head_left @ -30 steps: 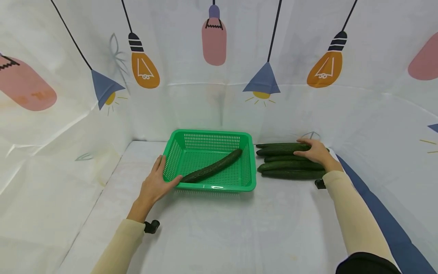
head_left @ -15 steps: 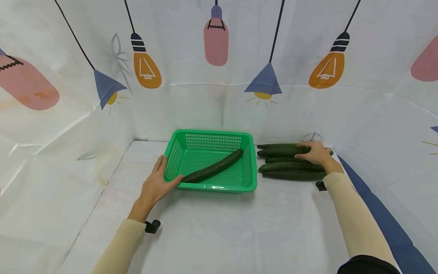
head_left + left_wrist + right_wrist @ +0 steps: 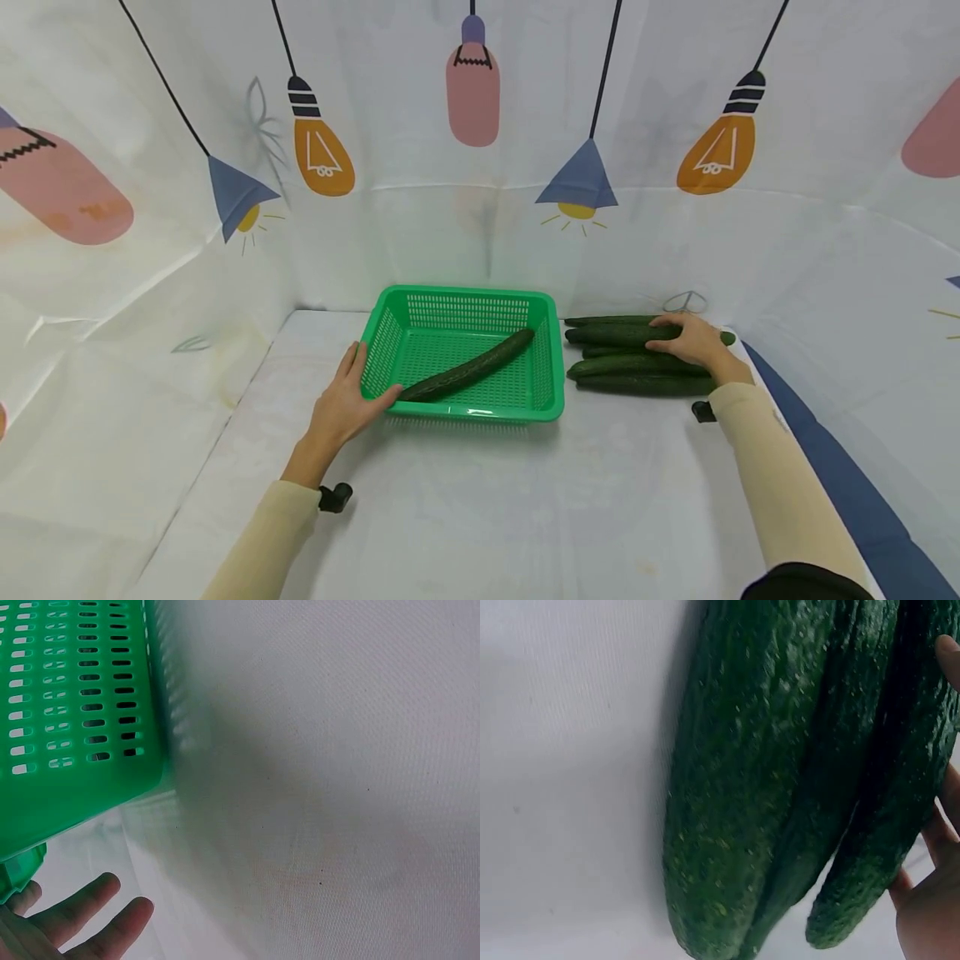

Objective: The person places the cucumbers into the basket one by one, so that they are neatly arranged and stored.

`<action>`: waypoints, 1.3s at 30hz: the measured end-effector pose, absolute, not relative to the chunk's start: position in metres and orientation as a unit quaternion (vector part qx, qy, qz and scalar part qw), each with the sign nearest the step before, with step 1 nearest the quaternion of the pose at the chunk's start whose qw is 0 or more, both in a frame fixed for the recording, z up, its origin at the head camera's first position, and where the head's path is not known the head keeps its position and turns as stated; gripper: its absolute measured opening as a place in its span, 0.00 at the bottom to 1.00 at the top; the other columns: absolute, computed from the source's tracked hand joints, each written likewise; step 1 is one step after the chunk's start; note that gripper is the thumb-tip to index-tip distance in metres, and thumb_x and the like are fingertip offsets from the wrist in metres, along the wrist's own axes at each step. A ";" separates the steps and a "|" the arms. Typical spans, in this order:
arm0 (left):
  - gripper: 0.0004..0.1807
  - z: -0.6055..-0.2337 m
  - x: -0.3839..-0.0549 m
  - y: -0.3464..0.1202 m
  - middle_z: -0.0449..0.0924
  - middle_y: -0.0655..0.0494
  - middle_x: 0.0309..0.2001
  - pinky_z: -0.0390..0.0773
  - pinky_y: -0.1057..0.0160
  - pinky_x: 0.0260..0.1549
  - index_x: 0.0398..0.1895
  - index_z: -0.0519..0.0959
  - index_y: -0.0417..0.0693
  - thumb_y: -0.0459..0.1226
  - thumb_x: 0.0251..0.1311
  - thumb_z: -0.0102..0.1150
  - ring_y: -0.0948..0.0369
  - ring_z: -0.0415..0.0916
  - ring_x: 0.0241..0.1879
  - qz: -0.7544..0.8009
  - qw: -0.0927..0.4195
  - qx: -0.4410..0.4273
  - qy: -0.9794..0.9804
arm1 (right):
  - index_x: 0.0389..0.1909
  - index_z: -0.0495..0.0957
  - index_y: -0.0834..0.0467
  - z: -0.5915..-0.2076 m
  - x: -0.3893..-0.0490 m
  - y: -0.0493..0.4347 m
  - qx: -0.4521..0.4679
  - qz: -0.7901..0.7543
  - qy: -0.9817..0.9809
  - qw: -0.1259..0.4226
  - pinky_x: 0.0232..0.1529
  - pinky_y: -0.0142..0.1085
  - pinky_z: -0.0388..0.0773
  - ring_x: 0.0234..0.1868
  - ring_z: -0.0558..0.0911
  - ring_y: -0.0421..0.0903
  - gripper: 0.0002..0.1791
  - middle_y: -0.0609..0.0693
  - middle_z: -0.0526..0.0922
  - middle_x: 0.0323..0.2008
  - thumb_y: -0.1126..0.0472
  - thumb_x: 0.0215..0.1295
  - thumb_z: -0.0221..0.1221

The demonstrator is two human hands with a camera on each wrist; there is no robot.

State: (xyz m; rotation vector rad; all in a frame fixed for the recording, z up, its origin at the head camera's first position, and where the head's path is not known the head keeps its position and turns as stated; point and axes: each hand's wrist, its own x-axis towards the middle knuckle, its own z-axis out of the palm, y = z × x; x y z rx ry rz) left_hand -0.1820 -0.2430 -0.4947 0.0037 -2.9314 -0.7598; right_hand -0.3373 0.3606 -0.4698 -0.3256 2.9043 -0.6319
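Observation:
A green plastic basket (image 3: pixel 517 413) stands at the back of the white table, with one cucumber (image 3: pixel 468 367) lying slantwise in it. My left hand (image 3: pixel 341 414) is at the basket's front left corner, thumb on the rim. In the left wrist view, its fingers (image 3: pixel 79 904) stretch out, spread, beside the basket wall. Several cucumbers (image 3: pixel 637 384) lie side by side to the right of the basket. My right hand (image 3: pixel 697 343) reaches over them and holds one cucumber (image 3: pixel 900 795) near the back between thumb and fingers, among the others.
A white cloth wall (image 3: pixel 450 233) printed with lamps and bulbs rises close behind the basket and cucumbers. Dark blue cloth (image 3: pixel 840 475) shows past the right edge of the table (image 3: pixel 540 517).
The right hand has come slightly nearer and settled round a cucumber, whose far right end now shows more past the hand. The left hand and the basket keep their place.

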 end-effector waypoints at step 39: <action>0.60 -0.494 -0.183 -0.244 0.43 0.44 0.84 0.78 0.32 0.49 0.85 0.42 0.49 0.71 0.62 0.53 0.35 0.67 0.71 -0.255 0.056 0.002 -0.965 | 0.69 0.74 0.60 -0.465 -0.334 0.350 -0.095 -0.345 0.934 0.011 0.67 0.71 0.61 0.73 0.62 0.72 0.32 0.69 0.68 0.72 0.48 0.70 0.66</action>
